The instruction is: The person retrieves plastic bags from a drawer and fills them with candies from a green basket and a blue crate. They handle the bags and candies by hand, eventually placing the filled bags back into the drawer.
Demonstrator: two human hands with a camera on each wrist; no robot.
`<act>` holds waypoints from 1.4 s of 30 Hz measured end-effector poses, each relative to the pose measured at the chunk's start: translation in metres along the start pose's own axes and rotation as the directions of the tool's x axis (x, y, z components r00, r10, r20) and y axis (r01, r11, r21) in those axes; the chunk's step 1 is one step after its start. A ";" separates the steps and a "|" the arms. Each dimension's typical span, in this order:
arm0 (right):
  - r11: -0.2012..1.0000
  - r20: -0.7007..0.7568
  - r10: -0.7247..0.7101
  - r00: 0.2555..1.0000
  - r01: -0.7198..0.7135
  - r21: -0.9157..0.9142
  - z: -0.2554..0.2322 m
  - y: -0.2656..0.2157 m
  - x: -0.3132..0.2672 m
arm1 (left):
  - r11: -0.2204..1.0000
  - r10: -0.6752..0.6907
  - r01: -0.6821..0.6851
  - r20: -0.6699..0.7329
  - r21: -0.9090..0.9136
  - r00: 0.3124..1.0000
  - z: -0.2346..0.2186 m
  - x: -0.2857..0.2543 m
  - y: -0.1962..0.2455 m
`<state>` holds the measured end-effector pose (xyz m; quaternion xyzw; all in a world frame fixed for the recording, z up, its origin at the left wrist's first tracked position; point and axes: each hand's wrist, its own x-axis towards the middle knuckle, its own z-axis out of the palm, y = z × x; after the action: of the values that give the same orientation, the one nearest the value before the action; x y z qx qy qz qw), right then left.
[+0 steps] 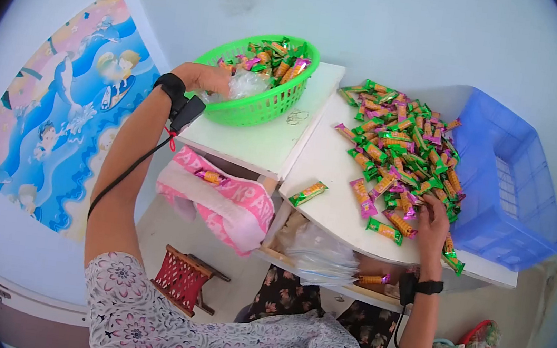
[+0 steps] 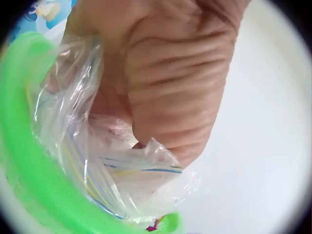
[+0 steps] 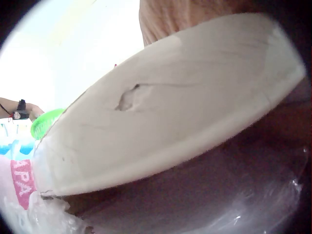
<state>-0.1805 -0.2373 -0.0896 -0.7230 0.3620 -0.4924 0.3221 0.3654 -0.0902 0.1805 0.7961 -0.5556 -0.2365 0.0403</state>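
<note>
I do best to hold the clear bag (image 1: 247,85) steady and lift packets (image 1: 404,144) singly from the pile just left of the blue crate (image 1: 483,232). My left hand (image 1: 203,78) grips that bag, fingers curled, at the green basket (image 1: 251,111), well left of the crate; my right hand (image 1: 433,224) bends to the packets, though I cannot tell whether it pinches one.

the person's left arm (image 1: 123,204) is stretched way out front, the wrist (image 1: 181,73) bent inward so the left hand (image 1: 210,79) points toward their right; up close that hand's curled in on itself, skin bunched into deep creases; the right forearm (image 1: 420,323) points forward too, just not reaching as far; the right hand (image 1: 433,228) has bent fingers, though the fingertips are tough to make out
</note>
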 end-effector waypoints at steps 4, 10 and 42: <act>0.998 0.014 -0.031 0.999 0.032 -0.058 -0.001 0.003 0.001 | 0.929 -0.212 0.189 0.040 0.317 0.976 0.002 0.007 0.017; 0.999 0.019 -0.004 1.000 0.004 -0.047 -0.003 -0.003 0.002 | 0.894 -0.073 0.125 -0.136 0.429 0.988 0.023 -0.002 0.011; 0.994 0.030 -0.104 0.994 0.105 -0.023 -0.002 -0.005 0.002 | 0.998 -0.032 0.030 0.037 0.058 0.999 0.002 -0.016 0.024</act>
<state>-0.1809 -0.2371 -0.0840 -0.7519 0.3249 -0.4937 0.2922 0.3399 -0.0848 0.1918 0.8009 -0.5503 -0.2360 0.0032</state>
